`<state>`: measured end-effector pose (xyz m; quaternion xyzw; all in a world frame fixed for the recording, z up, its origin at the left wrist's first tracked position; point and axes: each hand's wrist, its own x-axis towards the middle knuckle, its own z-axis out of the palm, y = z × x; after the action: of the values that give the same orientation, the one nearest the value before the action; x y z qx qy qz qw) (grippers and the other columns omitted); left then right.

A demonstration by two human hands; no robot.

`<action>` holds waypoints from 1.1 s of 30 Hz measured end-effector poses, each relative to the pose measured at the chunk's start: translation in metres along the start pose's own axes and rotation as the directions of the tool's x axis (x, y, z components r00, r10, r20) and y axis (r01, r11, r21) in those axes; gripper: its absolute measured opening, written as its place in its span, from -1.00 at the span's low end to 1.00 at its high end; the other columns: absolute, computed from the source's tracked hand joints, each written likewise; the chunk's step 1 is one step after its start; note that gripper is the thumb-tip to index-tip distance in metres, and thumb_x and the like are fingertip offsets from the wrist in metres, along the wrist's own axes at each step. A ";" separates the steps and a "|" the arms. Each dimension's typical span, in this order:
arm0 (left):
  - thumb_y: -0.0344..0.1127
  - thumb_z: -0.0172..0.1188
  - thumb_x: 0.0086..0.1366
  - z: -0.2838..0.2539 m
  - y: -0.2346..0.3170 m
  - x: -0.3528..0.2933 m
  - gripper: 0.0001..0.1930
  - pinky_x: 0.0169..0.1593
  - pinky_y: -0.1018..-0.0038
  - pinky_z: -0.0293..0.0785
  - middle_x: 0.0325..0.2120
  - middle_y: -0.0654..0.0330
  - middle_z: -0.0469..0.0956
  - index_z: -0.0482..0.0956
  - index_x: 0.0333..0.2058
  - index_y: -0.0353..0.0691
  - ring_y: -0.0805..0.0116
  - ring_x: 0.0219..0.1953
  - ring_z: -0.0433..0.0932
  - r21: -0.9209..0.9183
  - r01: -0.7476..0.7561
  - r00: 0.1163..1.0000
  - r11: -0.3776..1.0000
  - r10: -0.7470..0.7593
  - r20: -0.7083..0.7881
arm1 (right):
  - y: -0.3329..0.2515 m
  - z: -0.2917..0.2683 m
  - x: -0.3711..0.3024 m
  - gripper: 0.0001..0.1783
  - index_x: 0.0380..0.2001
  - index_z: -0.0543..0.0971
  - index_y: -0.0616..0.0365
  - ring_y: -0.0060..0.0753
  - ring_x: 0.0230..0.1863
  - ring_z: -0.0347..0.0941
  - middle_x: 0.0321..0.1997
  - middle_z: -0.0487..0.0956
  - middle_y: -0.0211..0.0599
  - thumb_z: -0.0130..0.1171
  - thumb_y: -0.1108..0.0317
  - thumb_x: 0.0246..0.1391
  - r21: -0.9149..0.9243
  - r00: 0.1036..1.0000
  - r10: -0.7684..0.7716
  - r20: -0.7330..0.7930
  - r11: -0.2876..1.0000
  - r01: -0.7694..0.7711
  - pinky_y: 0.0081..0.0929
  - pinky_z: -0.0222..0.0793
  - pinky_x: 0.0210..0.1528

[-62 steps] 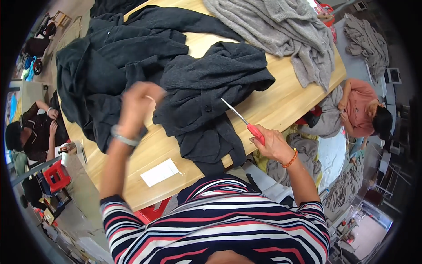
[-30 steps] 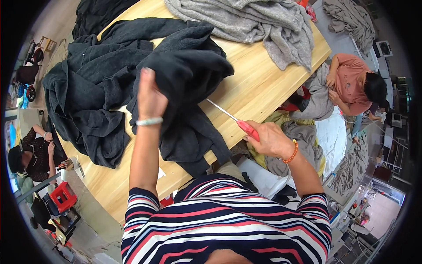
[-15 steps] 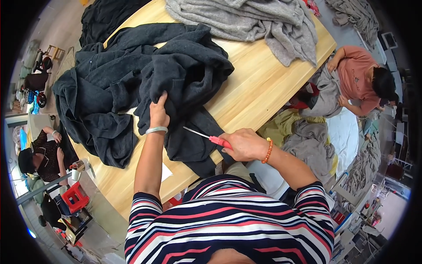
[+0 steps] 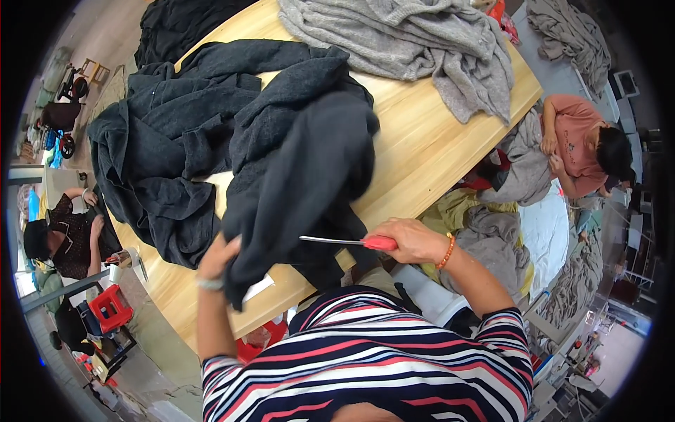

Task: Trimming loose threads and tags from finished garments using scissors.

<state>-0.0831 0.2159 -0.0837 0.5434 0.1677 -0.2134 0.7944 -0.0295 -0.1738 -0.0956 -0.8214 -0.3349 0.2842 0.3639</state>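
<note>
A dark charcoal knit garment (image 4: 302,162) lies partly bunched on the wooden table, and its near part is blurred by motion. My left hand (image 4: 219,259), also smeared, grips the garment's left edge close to the table's near side. In my right hand (image 4: 415,240) is a red-handled tool (image 4: 378,243) with a thin metal shaft (image 4: 330,240). The shaft points left, over or against the dark cloth; whether it touches cannot be made out. More charcoal cloth (image 4: 151,169) is heaped to the left of my hands.
Grey knit garments (image 4: 415,42) are piled on the far side of the wooden table (image 4: 422,148). A person in a pink shirt (image 4: 580,144) handles grey cloth at right; another person (image 4: 74,239) sits at left near a red stool (image 4: 111,309). Olive and grey cloth (image 4: 485,232) lies beside the table.
My left hand has moved left and toward me, drawing part of the dark garment along. My right hand with the red-handled tool has shifted slightly right and nearer, its shaft now almost level.
</note>
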 end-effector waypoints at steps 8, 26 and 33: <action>-0.25 0.39 -0.06 -0.122 -0.041 -0.074 -0.38 -0.02 0.19 0.40 -0.08 -0.01 0.50 0.45 0.05 -0.18 0.01 -0.08 0.48 0.792 0.608 0.708 -0.057 0.490 -0.508 | 0.018 0.005 -0.001 -0.73 -0.17 0.53 0.12 0.12 -0.20 0.49 -0.31 0.57 0.06 0.09 0.30 0.05 -0.070 0.927 0.372 0.042 0.927 -0.369 -0.09 0.38 -0.13; -0.66 0.05 -0.08 -0.113 0.110 -0.011 -0.68 -0.24 0.26 0.45 -0.33 0.00 0.45 0.53 -0.30 -0.23 0.01 -0.29 0.49 0.923 0.132 0.682 -0.362 0.708 0.180 | 0.035 0.018 0.010 -0.74 -0.17 0.52 0.13 0.23 -0.28 0.47 -0.39 0.53 0.13 0.13 0.28 0.07 -0.017 0.862 0.323 -0.391 0.934 -0.358 -0.09 0.39 -0.18; -0.37 0.13 0.19 -0.334 0.300 -0.075 -0.60 -0.35 0.20 0.48 -0.42 0.03 0.49 0.47 0.04 0.04 0.02 -0.42 0.52 0.407 0.810 0.345 -0.421 0.905 0.249 | 0.020 0.003 0.050 -0.70 -0.37 0.53 0.28 0.25 -0.30 0.47 -0.44 0.52 0.19 0.16 0.20 0.07 -0.099 0.837 0.487 -0.250 0.847 -0.523 -0.05 0.39 -0.20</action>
<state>-0.0025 0.6357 0.0731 0.8536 0.1423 0.3039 -0.3984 0.0059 -0.1448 -0.1241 -0.9333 -0.0863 0.2514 0.2414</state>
